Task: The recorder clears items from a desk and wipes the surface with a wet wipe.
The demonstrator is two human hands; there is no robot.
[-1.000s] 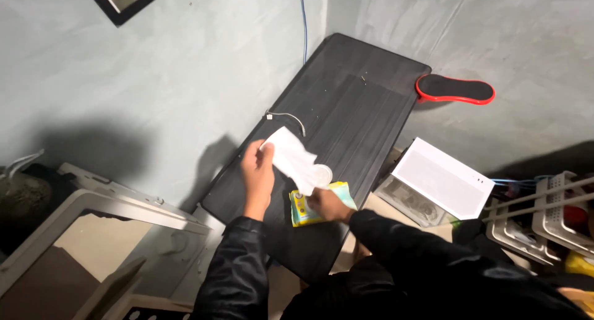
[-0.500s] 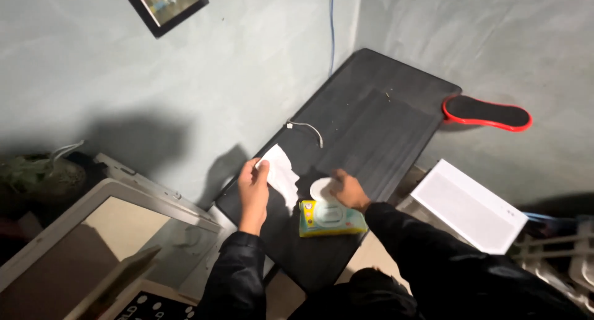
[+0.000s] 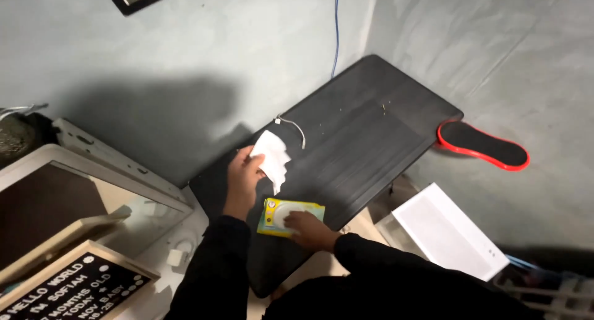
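Observation:
My left hand [image 3: 242, 179] holds a white wet wipe [image 3: 272, 159] that hangs crumpled above a black desk [image 3: 359, 140]. My right hand [image 3: 309, 227] rests flat on a yellow wipe pack [image 3: 272, 216] lying near the desk's front edge; its round white lid looks closed under my fingers. Both arms wear black sleeves.
A short white cable [image 3: 292, 124] lies on the desk beyond the wipe. A red-rimmed black pad [image 3: 482, 145] juts out at the desk's right end. A white box [image 3: 448, 236] sits lower right. A framed mirror [image 3: 74, 202] and a letter board [image 3: 68, 286] lean at the left.
The wipe came free of the pack and went left with my left hand. My right hand pushed the lid down and now lies on the pack. The view shifted.

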